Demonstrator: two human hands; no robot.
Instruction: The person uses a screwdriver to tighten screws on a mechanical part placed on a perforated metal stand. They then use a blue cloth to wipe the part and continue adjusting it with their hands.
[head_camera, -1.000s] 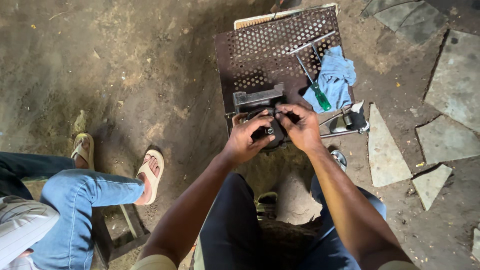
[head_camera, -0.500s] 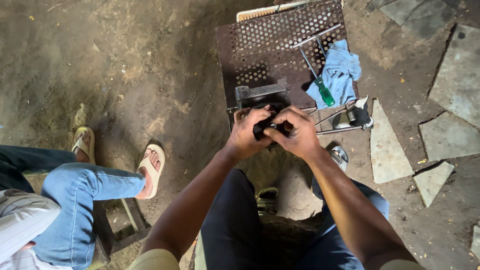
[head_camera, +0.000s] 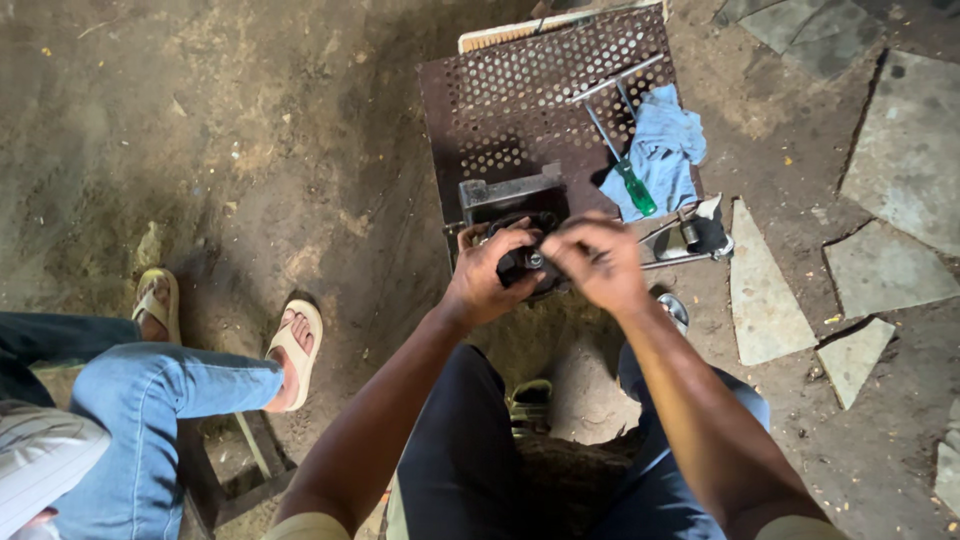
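Note:
My left hand and my right hand both grip a small black metal part held between them, at the near edge of a rusty perforated metal plate. Just beyond my hands a grey metal vise-like block stands on the plate. A green-handled screwdriver lies across a blue rag to the right. What my fingers do on the part is hidden.
Another person's jeans-clad leg and sandalled feet are at the left on the dirt floor. Metal tools lie right of my hands. Broken stone slabs cover the right side. A small wooden stool frame sits at the lower left.
My hands stayed closed on the black part, shifting slightly together. The view drifted a little; the person at left kept still.

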